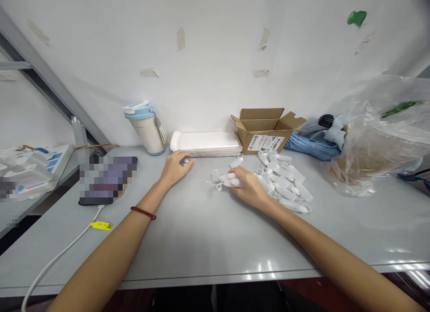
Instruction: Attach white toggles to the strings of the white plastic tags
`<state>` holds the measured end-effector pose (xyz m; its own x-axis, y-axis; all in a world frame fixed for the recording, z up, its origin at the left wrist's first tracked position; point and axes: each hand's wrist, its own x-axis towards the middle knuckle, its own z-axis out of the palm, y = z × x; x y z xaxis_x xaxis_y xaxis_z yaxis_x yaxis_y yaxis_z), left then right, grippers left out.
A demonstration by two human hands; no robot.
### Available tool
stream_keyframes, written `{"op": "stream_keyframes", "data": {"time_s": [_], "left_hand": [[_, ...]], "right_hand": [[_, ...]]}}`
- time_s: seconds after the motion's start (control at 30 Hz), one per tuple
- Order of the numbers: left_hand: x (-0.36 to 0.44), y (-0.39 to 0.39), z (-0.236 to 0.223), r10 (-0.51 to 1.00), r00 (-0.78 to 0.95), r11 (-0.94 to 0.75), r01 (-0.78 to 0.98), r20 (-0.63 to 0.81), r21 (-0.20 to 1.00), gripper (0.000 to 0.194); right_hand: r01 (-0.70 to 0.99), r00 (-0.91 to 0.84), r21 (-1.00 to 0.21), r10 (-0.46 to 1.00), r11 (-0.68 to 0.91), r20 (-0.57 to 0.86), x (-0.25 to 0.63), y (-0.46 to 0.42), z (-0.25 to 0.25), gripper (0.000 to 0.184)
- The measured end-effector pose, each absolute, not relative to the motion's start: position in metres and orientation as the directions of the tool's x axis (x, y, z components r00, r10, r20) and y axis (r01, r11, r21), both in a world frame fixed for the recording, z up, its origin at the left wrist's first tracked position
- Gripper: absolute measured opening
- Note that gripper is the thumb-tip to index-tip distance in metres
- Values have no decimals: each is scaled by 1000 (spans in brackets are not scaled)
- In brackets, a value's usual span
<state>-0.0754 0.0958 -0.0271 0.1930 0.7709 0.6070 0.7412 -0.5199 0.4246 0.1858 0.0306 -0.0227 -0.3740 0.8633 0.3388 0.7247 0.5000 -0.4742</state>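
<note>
My right hand (249, 186) is closed round several small white plastic tubes (231, 181) with thin looped cords, held just over the table. Right beside it lies a loose pile of similar translucent tubes (285, 183). One single tube (237, 161) rests apart, behind my right hand. My left hand (176, 168) has its fingers curled at the front left corner of a stack of white padded envelopes (208, 142). A small pale bit shows between its thumb and fingers, too hidden to name. A dark red bead bracelet (144, 212) circles my left wrist.
Behind the pile stands an open cardboard box (265, 130). A cream tumbler (148, 128) with a blue lid is at back left. A phone (107, 180) with a white cable (67, 247) lies left. Right are a folded blue umbrella (312, 145) and a clear plastic bag (379, 151).
</note>
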Motion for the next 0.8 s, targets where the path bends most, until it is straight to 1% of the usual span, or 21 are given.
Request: {"op": "stream_keyframes", "data": {"time_s": [0.07, 0.1, 0.13, 0.2, 0.27, 0.33, 0.37, 0.4, 0.47, 0.6, 0.73, 0.8], "left_hand": [[-80, 91, -18, 800, 47, -429, 742, 598, 515, 20], [-84, 89, -12, 821, -13, -369, 751, 571, 548, 21], [-88, 86, -6, 849, -49, -306, 765, 526, 566, 21], [-98, 82, 6, 923, -66, -169, 815, 379, 554, 20], [-106, 78, 14, 986, -55, -36, 847, 156, 531, 33], [-109, 76, 17, 998, -20, 52, 831, -63, 554, 57], [-109, 75, 17, 992, -4, 79, 815, -130, 574, 67], [-107, 75, 15, 987, 5, 94, 797, -163, 596, 72], [-101, 75, 9, 989, -9, 104, 763, -150, 638, 69], [-92, 78, -1, 997, -78, 73, 731, -23, 678, 49], [-91, 77, 7, 984, -132, 13, 732, 123, 682, 45], [-85, 71, 17, 972, -133, -45, 701, 193, 712, 44]], "right_hand": [[750, -379, -462, 880, 474, 288, 186, 30, -19, 31], [766, -382, -449, 888, 460, 257, 187, 30, -17, 32], [784, -384, -431, 895, 446, 227, 187, 29, -15, 32], [818, -387, -390, 906, 423, 172, 188, 28, -11, 33], [846, -380, -353, 916, 400, 128, 188, 27, -8, 35], [860, -377, -330, 921, 389, 103, 189, 26, -6, 35], [862, -377, -325, 921, 388, 99, 189, 26, -6, 35], [861, -380, -324, 920, 391, 102, 189, 26, -6, 35], [851, -385, -335, 914, 404, 125, 190, 27, -7, 35], [815, -387, -373, 895, 444, 220, 190, 29, -14, 30], [745, -401, -408, 843, 528, 360, 190, 30, -19, 28], [723, -411, -387, 807, 572, 424, 190, 29, -19, 29]]}}
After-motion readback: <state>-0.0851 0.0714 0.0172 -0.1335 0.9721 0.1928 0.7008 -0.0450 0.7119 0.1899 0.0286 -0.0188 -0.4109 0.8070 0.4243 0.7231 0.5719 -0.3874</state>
